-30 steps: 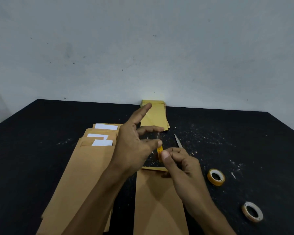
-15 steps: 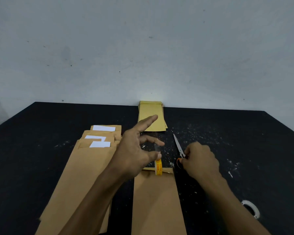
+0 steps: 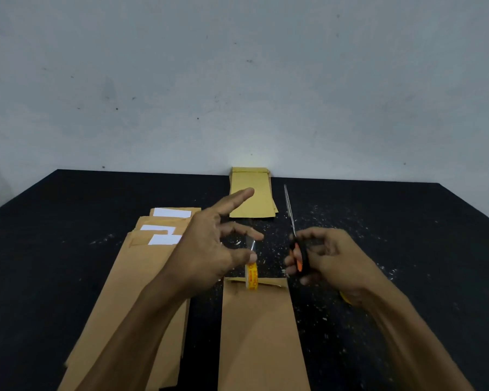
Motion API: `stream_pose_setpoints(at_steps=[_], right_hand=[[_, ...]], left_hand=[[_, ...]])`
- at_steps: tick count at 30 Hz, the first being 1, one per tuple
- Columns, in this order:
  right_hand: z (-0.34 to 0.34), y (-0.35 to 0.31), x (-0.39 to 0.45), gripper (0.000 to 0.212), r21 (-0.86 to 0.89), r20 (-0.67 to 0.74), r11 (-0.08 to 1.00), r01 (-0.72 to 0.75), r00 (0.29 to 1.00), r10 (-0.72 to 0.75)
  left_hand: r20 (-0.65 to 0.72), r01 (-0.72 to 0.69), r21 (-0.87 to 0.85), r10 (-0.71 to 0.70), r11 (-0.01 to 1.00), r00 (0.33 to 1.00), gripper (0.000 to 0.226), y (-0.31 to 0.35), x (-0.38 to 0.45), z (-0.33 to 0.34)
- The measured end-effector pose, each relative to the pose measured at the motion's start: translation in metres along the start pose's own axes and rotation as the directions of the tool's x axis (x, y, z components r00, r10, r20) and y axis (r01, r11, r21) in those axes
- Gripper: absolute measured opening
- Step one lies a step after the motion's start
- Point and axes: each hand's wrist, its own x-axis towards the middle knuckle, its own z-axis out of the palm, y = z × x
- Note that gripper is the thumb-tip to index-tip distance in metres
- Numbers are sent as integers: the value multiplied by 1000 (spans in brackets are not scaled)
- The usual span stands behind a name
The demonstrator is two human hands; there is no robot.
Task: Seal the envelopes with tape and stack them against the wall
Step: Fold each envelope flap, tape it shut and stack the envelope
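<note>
A brown envelope (image 3: 259,331) lies lengthwise in front of me on the black table (image 3: 393,235). My left hand (image 3: 209,249) pinches a strip of clear tape between thumb and middle finger, index finger pointing away. From the strip a yellow tape roll (image 3: 251,276) hangs on edge over the envelope's top flap. My right hand (image 3: 328,256) grips the orange-and-black handles of scissors (image 3: 295,241), lifted off the table, blades pointing toward the wall. A stack of envelopes (image 3: 251,196) leans against the wall at the back.
A pile of open brown envelopes (image 3: 133,277) with white slips showing lies to the left. White paper specks litter the table's right half. Part of another yellow tape roll (image 3: 345,298) peeks from under my right wrist.
My right hand left the tape roll, went to the scissors on the table and lifted them. My left hand kept the tape strip, and the roll now hangs down over the envelope's flap.
</note>
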Motion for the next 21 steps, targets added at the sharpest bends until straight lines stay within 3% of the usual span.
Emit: stream_pose_setpoints(at_steps=[3, 9, 14, 21], right_hand=[[4, -5, -17, 33, 167, 86, 974, 152, 982, -168], [1, 3, -21, 46, 109, 224, 974, 197, 950, -217], [-2, 5, -24, 38, -6, 441, 980, 198, 880, -175], [-2, 4, -27, 31, -101, 484, 973, 206, 865, -133]], left_hand=[[-15, 2, -17, -2, 1000, 1000, 97, 6, -1, -13], [-56, 11, 4, -10, 1000, 998, 96, 17, -5, -46], [137, 75, 137, -94, 988, 986, 94, 22, -11, -54], [273, 136, 185, -183, 973, 945, 93, 22, -15, -47]])
